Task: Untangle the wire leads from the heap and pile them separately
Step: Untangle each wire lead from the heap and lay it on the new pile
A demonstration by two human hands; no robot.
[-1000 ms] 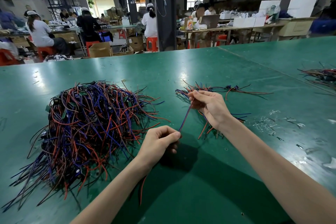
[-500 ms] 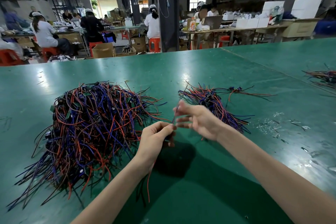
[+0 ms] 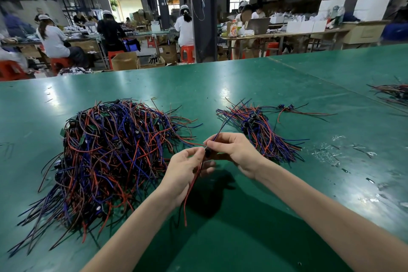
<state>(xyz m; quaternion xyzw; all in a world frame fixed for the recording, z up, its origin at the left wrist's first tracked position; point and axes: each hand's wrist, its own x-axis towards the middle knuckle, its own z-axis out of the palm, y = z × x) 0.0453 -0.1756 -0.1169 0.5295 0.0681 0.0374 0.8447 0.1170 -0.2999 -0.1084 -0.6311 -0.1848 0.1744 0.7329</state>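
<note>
Pinching wire lead (image 3: 186, 205), left hand (image 3: 182, 173) meets right hand (image 3: 236, 150); bottle label (image 3: 233, 30) seemingly illegible.

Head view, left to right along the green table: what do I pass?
Tangled heap → left hand → right hand, both pinching one wire lead → sorted pile → clear scraps → another wire bundle at the right edge.

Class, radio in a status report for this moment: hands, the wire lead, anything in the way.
Hands: left hand and right hand both pinch one wire lead. Tangled heap left, sorted pile right. Nothing between lead and sorted pile.
</note>
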